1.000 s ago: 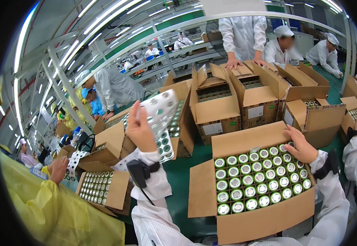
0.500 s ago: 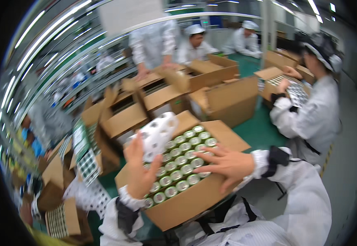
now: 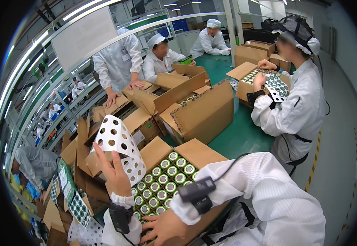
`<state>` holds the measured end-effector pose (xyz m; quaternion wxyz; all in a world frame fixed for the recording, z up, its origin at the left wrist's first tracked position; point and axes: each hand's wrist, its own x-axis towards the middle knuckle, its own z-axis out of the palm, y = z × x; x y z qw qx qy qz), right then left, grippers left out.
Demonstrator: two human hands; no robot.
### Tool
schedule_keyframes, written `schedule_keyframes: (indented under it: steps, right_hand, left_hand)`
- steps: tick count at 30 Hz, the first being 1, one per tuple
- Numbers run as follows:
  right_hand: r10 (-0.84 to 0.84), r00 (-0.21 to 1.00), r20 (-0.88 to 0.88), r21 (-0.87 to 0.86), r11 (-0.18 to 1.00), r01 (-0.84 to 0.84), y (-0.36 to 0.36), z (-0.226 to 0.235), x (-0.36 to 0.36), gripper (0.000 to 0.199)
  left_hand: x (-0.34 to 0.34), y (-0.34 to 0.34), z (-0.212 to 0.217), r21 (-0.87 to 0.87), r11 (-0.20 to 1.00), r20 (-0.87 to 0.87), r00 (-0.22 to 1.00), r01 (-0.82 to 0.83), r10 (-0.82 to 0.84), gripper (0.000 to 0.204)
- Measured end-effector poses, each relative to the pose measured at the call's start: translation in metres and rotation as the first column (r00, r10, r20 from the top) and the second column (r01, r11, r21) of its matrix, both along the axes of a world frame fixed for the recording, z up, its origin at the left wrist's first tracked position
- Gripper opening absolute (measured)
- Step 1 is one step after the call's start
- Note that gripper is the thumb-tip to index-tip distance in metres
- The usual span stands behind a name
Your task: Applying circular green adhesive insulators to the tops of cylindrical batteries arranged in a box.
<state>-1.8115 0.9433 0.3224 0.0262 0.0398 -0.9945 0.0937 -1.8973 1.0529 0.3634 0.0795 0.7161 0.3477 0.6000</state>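
An open cardboard box (image 3: 201,152) in front of me holds rows of green cylindrical battery cells (image 3: 163,179) with silver tops, standing upright. My left hand (image 3: 116,174) is raised at the box's left side, fingers stretched and thumb apart. A curled white sheet with round holes (image 3: 115,133) stands up against or just behind that hand; whether the hand bears it I cannot tell. My right hand (image 3: 168,228) reaches across to the near left corner of the box, its spread fingers resting on the cell tops. My right sleeve hides the box's near right part.
More open boxes (image 3: 203,112) crowd the green table (image 3: 223,137) beyond mine. At the right a co-worker (image 3: 289,98) handles a perforated sheet (image 3: 277,87) over a box of cells. Other people stand or sit across the table. Dotted sheets (image 3: 80,210) lie at lower left.
My right hand has moved from the box's right side to its near left corner. The white sheet stands taller beside my left hand. The view has turned rightward.
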Motion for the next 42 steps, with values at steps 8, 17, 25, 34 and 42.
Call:
schedule_keyframes:
  steps: [8, 17, 25, 34, 42]
  right_hand:
    - [-0.534, 0.725, -0.436, -0.894, 0.35, -0.28, 0.088, 0.061, 0.002, 0.015]
    - [-0.952, 0.205, -0.229, -0.922, 0.145, -0.359, 0.116, 0.043, 0.026, 0.036]
    - [-0.922, 0.274, -0.275, -0.96, 0.247, -0.132, 0.122, 0.029, 0.034, 0.032]
    - [-0.805, 0.279, -0.524, -0.839, 0.544, -0.007, 0.129, 0.018, 0.028, 0.026]
    - [-0.894, 0.178, -0.411, -0.892, 0.435, 0.126, 0.128, -0.004, 0.11, 0.022]
  left_hand:
    - [-0.058, 0.04, -0.05, 0.291, 0.929, -0.052, 0.965, -0.23, 0.256, 0.066]
    - [-0.005, -0.018, -0.021, 0.186, 0.966, -0.446, 0.861, -0.179, 0.245, 0.058]
    - [0.004, -0.057, -0.005, 0.14, 0.982, -0.611, 0.769, -0.127, 0.187, 0.013]
    - [-0.045, -0.017, 0.026, 0.307, 0.928, -0.275, 0.914, -0.21, 0.298, 0.057]
    - [-0.096, -0.026, -0.023, 0.086, 0.967, -0.115, 0.962, -0.239, 0.248, 0.055]
